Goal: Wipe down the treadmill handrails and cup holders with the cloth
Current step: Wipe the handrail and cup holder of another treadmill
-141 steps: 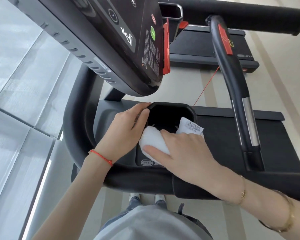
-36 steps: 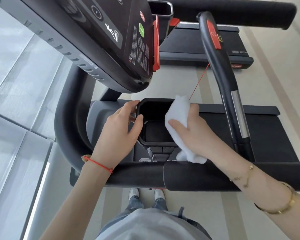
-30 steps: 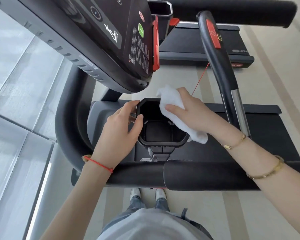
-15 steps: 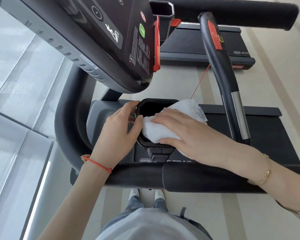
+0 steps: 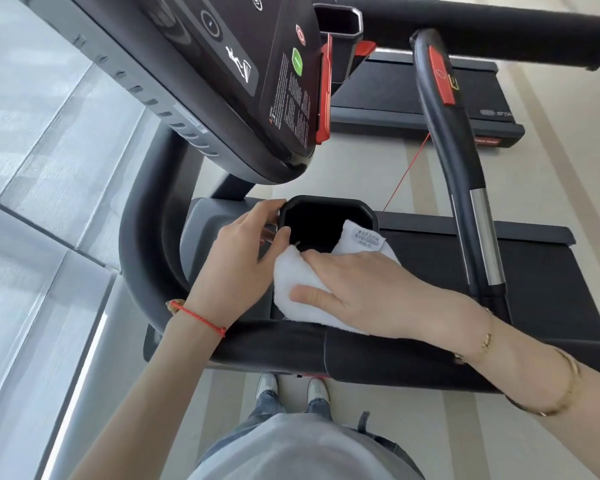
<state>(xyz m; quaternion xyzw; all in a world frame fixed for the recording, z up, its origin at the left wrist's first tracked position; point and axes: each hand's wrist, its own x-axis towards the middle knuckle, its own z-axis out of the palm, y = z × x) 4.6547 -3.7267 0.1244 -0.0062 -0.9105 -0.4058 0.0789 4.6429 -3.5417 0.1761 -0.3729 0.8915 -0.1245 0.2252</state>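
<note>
Head view, looking down at a treadmill from outside the front handrail [image 5: 378, 358]. Right hand [image 5: 371, 289] lies flat on a white cloth [image 5: 298, 282], fingers spread, thumb low on the cloth's near edge; the grip is a press from above, fingers not curled round the fabric. Cloth sits at the near rim of the black cup holder [image 5: 323, 223], bunched, one corner with a printed care label [image 5: 366, 239] standing up inside the holder's right side. Near end of the cloth touches the front handrail.

Left hand [image 5: 236, 268] grips the cup holder's left rim: fingers go over the rim's far-left corner, thumb lies along the left edge just beside the cloth. Grip clamped on the rim. Red string bracelet [image 5: 198, 315] on the left wrist; thin gold chain [image 5: 485, 341] and gold bangle [image 5: 565, 386] on the right forearm, which crosses over the front handrail.

Console [image 5: 229, 74] tilts overhead at upper left, green button [image 5: 297, 62] and red side tab [image 5: 324, 91] showing. Right curved handlebar [image 5: 454, 161] with silver sensor strip [image 5: 484, 233] runs down the right side, well apart from the cloth. Thin red safety cord [image 5: 409, 168] hangs between console and deck. Black running belt [image 5: 541, 271] to the right. Second treadmill [image 5: 413, 88] beyond. White shoes [image 5: 291, 388] on the floor below the handrail.
</note>
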